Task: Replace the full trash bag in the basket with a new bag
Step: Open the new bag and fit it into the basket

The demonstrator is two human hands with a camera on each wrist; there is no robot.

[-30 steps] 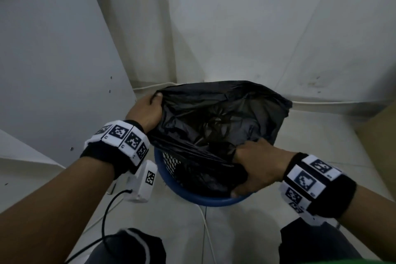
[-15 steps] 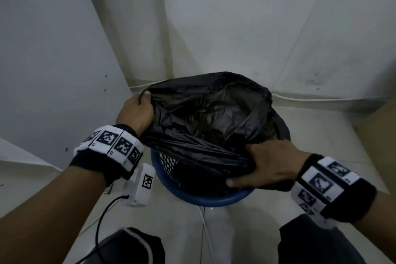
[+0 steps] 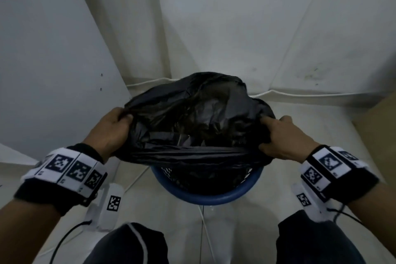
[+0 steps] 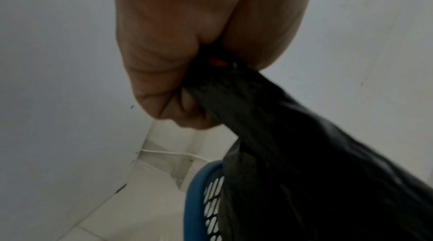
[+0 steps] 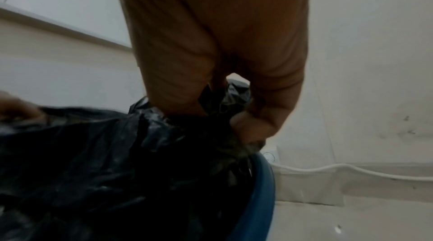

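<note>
White walls meet in a corner w/ pale tiled floor; blue basket stands on it, near the corner. Black trash bag sits in basket, mouth pulled up above the rim. Left hand grips bag's left edge, fingers curled tight round bunched plastic. Right hand pinches right edge, fingers closed on it.
</note>
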